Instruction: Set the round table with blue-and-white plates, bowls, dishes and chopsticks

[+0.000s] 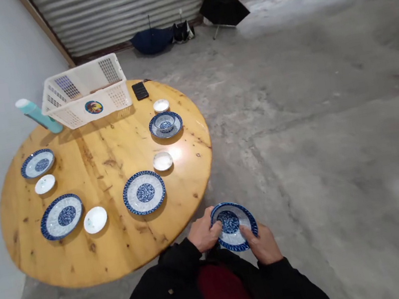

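Between my two hands is a blue-and-white patterned plate (228, 221), held in front of my body just off the table's edge. My left hand (203, 231) grips its left rim with the thumb on top. On the opposite side, my right hand (263, 244) has its thumb over the rim and its fingers underneath, mostly hidden. The nearest set piece on the table is another blue-rimmed plate (144, 192), with a small white dish (162, 161) behind it.
Round wooden table (117, 253) holds more patterned plates (61, 217), small white dishes (95, 220), a glass bowl (164, 122) on a plate, a white plastic basket (73, 116), a teal bottle (41, 116) and a black phone (140, 91). Umbrellas (225, 10) stand on the concrete floor beyond.
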Motion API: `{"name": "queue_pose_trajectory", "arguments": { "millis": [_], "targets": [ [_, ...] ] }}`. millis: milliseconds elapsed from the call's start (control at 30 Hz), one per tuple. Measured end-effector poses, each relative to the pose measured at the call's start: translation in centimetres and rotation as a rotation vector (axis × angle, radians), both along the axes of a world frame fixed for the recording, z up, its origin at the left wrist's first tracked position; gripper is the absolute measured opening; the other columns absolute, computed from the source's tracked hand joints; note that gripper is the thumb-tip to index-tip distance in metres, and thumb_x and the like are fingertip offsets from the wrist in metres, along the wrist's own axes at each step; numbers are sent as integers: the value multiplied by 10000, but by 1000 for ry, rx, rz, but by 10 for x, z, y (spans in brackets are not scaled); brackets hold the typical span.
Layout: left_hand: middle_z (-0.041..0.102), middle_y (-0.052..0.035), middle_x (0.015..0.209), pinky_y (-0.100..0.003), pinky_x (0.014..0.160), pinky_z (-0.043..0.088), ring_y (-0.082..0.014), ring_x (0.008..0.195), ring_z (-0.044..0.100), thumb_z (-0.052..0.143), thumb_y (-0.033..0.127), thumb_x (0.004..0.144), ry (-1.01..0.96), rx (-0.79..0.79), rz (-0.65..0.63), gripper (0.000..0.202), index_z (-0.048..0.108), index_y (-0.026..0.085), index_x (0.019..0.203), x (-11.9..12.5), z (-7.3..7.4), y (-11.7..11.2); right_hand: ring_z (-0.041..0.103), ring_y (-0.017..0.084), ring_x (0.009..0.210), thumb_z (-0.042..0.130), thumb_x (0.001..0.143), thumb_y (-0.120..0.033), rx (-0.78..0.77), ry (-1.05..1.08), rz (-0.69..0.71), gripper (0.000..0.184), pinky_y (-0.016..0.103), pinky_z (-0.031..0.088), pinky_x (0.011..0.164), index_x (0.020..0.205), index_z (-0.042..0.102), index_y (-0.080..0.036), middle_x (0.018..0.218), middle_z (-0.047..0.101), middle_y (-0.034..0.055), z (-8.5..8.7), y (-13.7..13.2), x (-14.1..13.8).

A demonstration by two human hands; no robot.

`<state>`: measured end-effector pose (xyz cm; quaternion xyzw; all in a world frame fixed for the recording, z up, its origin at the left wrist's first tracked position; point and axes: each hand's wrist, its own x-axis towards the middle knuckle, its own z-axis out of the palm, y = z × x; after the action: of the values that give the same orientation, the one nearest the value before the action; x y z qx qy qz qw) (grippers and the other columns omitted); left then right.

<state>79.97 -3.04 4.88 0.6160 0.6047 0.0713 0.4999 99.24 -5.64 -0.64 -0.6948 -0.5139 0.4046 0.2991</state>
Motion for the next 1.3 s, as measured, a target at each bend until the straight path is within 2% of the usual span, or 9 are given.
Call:
{"name": "queue_pose_trajectory", "arguments": {
  "millis": [100, 233, 400, 567, 733, 933, 1133, 1300],
  "targets": [
    [724, -72, 1122, -378, 914, 507, -301, 1076, 688, 410, 377, 913, 44, -49, -57, 502, 443, 233, 1393, 54, 5, 6, 694, 302, 736, 512, 709, -607, -13, -25, -39, 521, 363, 542, 666, 798, 716, -136, 763, 745, 144, 1, 1, 55],
    [732, -59, 1090, -363, 900, 508, -297, 1060, 696, 409, 421, 917, 52, -42, -78, 478, 457, 245, 1359, 94, 4, 17, 708, 304, 758, 536, 692, -607, -26, 4, -51, 520, 364, 558, 681, 822, 727, -141, 789, 758, 140, -1, 13, 96],
    [733, -51, 1045, -343, 866, 510, -282, 1019, 709, 399, 458, 927, 64, -16, -28, 446, 468, 256, 1319, 108, -3, 43, 706, 319, 750, 542, 683, -617, -25, 36, 3, 520, 381, 552, 686, 769, 720, -136, 771, 758, 151, -6, 50, 110],
    [723, -70, 1057, -356, 851, 509, -303, 1016, 707, 356, 528, 941, 69, -19, 44, 475, 461, 241, 1305, 111, -5, 88, 702, 303, 735, 567, 688, -597, -53, 92, 99, 503, 366, 556, 683, 769, 722, -126, 761, 754, 140, -8, 111, 113],
    [720, -103, 1045, -409, 857, 504, -335, 1004, 702, 285, 519, 964, 21, -25, 157, 468, 489, 220, 1260, 103, -9, 151, 676, 276, 705, 579, 696, -596, -59, 82, 209, 494, 341, 551, 659, 747, 706, -122, 703, 719, 114, 0, 193, 105],
    [700, -120, 1131, -415, 902, 496, -313, 1052, 677, 275, 454, 969, -19, 11, 345, 451, 498, 195, 1264, 78, -4, 219, 647, 250, 682, 570, 707, -571, -56, 21, 391, 452, 331, 536, 648, 717, 689, -135, 688, 702, 109, 12, 297, 74],
    [696, -116, 1185, -404, 934, 483, -307, 1089, 665, 295, 466, 969, 25, 24, 514, 498, 462, 188, 1347, 51, 14, 260, 637, 249, 711, 554, 704, -549, -47, 9, 498, 404, 333, 513, 668, 739, 673, -165, 725, 715, 97, 26, 364, 34],
    [726, -135, 1069, -388, 882, 484, -312, 1019, 682, 301, 374, 974, 152, 22, 619, 400, 540, 156, 1209, 31, 25, 285, 605, 231, 694, 521, 713, -505, 16, 15, 651, 356, 331, 486, 662, 725, 636, -168, 686, 673, 71, 37, 409, -2]
  ]
}}
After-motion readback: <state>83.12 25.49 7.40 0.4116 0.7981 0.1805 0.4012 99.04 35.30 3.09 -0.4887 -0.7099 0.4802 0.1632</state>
